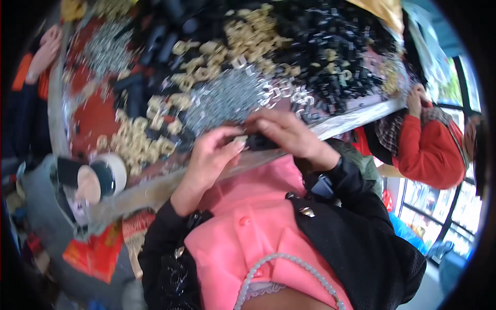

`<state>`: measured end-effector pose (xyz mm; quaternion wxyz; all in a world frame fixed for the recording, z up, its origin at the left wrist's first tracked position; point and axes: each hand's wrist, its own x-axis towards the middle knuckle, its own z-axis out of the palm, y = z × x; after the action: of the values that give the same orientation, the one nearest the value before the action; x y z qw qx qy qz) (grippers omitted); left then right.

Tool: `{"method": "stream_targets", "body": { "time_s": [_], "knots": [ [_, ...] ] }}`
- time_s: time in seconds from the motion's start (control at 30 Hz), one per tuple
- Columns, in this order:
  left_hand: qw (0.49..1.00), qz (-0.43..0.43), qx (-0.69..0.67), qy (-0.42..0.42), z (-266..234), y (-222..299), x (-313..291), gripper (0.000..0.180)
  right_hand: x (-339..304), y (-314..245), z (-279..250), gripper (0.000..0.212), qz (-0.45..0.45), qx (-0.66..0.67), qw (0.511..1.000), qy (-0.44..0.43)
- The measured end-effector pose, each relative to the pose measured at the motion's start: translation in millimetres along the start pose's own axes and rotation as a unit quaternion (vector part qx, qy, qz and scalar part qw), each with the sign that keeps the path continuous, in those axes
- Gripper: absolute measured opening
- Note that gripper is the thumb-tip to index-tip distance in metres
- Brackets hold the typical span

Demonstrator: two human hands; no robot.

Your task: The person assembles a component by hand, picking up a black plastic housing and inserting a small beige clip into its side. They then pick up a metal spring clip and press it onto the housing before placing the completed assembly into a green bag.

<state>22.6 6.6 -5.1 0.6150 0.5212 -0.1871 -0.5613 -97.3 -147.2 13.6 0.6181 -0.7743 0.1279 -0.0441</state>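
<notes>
My left hand [211, 157] and my right hand [287, 133] meet over the near edge of the table, fingers bent and almost touching. A small pale piece [240, 139] shows at the left fingertips; its kind is too blurred to tell. The right fingers curl downward, and what they hold is hidden. Just beyond the hands lies a pile of small silver metal pieces [222, 98], with bent shiny metal clips [281, 92] beside it. Beige ring-shaped parts [135, 142] are heaped to the left of my left hand.
The table's raised edge [150, 191] is wrapped in clear film. Black parts [315, 41] cover much of the far side. A tape roll [111, 170] sits at the left corner. People stand at both sides: one's hand [45, 54] at left, one's red sleeve [429, 155] at right.
</notes>
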Motion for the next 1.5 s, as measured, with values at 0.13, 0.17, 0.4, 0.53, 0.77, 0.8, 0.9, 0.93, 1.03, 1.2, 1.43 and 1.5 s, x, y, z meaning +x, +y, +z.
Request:
{"method": "stream_targets", "body": {
  "time_s": [0.13, 0.17, 0.4, 0.53, 0.77, 0.8, 0.9, 0.93, 1.03, 1.2, 1.43, 1.5],
  "knots": [
    [0.998, 0.0, 0.058, 0.031, 0.3, -0.1, -5.7, 0.023, -2.2, -6.8, 10.4, 0.021, -0.017, -0.113, 0.993, 0.01],
    [0.996, 0.004, 0.081, 0.03, 3.1, 0.9, -4.1, 0.023, -4.7, -6.7, 9.3, 0.02, -0.027, -0.126, 0.991, 0.022],
    [0.998, 0.002, 0.061, 0.016, 14.2, -0.4, -8.0, 0.025, -16.2, -13.8, 8.6, 0.018, -0.026, -0.096, 0.993, 0.066],
    [0.999, 0.009, 0.044, 0.02, 17.7, -0.2, 0.3, 0.026, -16.9, -19.0, 5.0, 0.018, -0.033, -0.107, 0.989, 0.101],
    [0.999, -0.015, 0.027, 0.024, 17.9, -2.0, -1.2, 0.027, -21.7, -15.5, 6.6, 0.018, -0.027, -0.093, 0.99, 0.105],
    [0.999, -0.013, 0.027, 0.017, 18.1, -1.1, -2.0, 0.025, -22.3, -16.4, 7.8, 0.017, -0.025, -0.098, 0.989, 0.106],
    [0.999, -0.013, 0.028, 0.019, 21.7, 2.4, -2.6, 0.021, -23.6, -20.2, 9.6, 0.016, -0.032, -0.132, 0.984, 0.115],
    [0.999, -0.018, 0.029, 0.035, 22.7, 2.9, -2.4, 0.02, -23.4, -20.6, 13.0, 0.015, -0.042, -0.166, 0.977, 0.126],
    [0.997, -0.042, 0.051, 0.032, 23.8, 11.5, 2.6, 0.021, -23.9, -22.3, 13.0, 0.02, -0.046, -0.207, 0.97, 0.123],
    [0.997, -0.053, -0.038, 0.052, 14.3, 4.3, 4.5, 0.021, -10.4, -13.7, 9.8, 0.021, -0.031, -0.139, 0.988, 0.057],
    [0.997, -0.015, -0.069, 0.023, 7.1, 0.7, 2.0, 0.021, -0.6, -23.8, 10.1, 0.029, 0.027, -0.044, 0.998, 0.035],
    [0.999, -0.007, -0.04, 0.007, 5.7, -1.6, -0.2, 0.023, -0.4, -20.9, 14.0, 0.025, 0.008, -0.072, 0.996, 0.058]
  ]
}}
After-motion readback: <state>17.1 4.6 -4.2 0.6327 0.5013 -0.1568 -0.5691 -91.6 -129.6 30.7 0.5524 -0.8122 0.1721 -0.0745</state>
